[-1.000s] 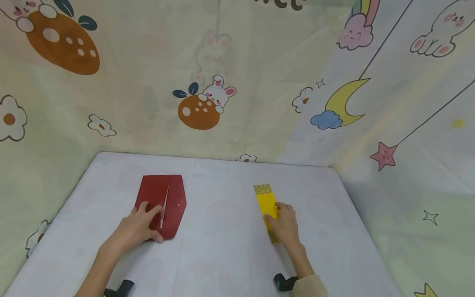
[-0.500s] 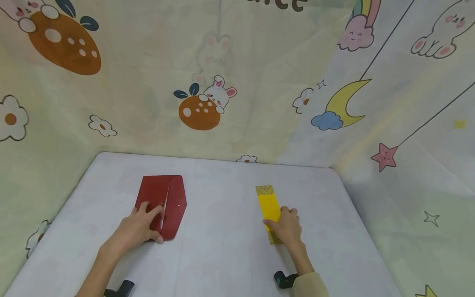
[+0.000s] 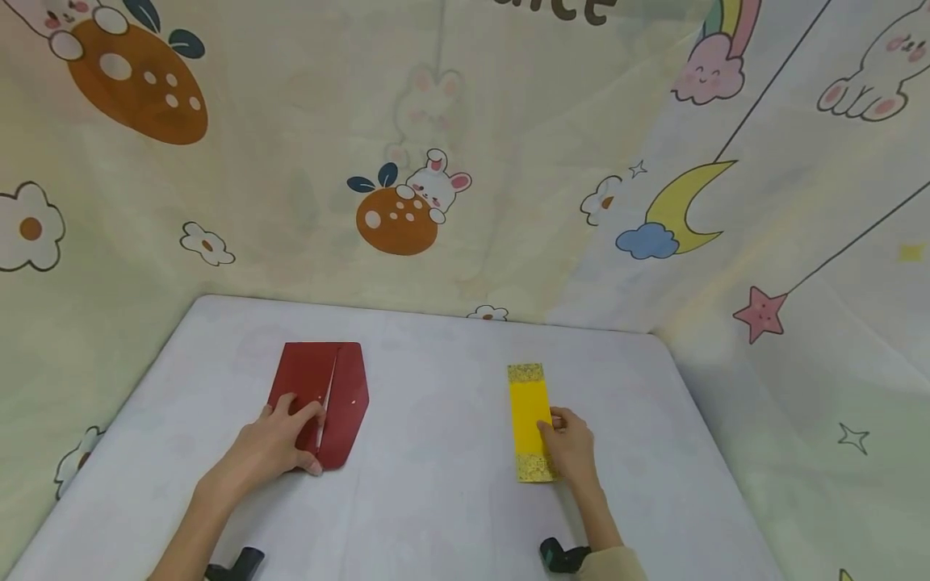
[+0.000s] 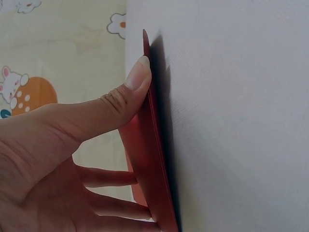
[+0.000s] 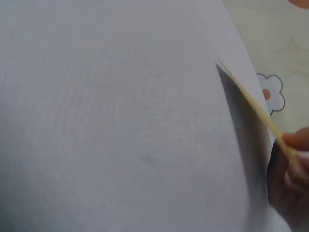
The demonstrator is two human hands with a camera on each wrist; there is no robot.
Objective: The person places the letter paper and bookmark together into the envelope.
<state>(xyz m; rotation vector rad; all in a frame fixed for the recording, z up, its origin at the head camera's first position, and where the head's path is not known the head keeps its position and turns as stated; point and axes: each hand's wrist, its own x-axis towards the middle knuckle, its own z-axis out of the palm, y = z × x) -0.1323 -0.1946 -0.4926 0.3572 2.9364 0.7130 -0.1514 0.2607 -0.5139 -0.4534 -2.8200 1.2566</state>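
On the left of the white table a red envelope (image 3: 308, 371) lies with its flap (image 3: 349, 411) folded out to the right and a narrow slit at its mouth. My left hand (image 3: 269, 444) holds its near part, the thumb at the lower edge and the fingers bent on its face. In the left wrist view the thumb (image 4: 137, 77) presses the rim of the red envelope (image 4: 152, 159). To the right, my right hand (image 3: 570, 444) pinches the right edge of a yellow card (image 3: 530, 415) with speckled gold ends. The right wrist view shows the card (image 5: 260, 113) edge-on, tilted above its shadow.
The white table (image 3: 436, 500) carries both things, with a gap between them. Behind and beside it hangs a printed cloth (image 3: 508, 226). Black wrist-worn pieces sit by the left (image 3: 236, 565) and right (image 3: 563, 557) forearms.
The right hand has shifted slightly right and its grip on the yellow card has changed; the card has turned nearly straight. The left hand keeps its place on the envelope. The head view has shifted a little.
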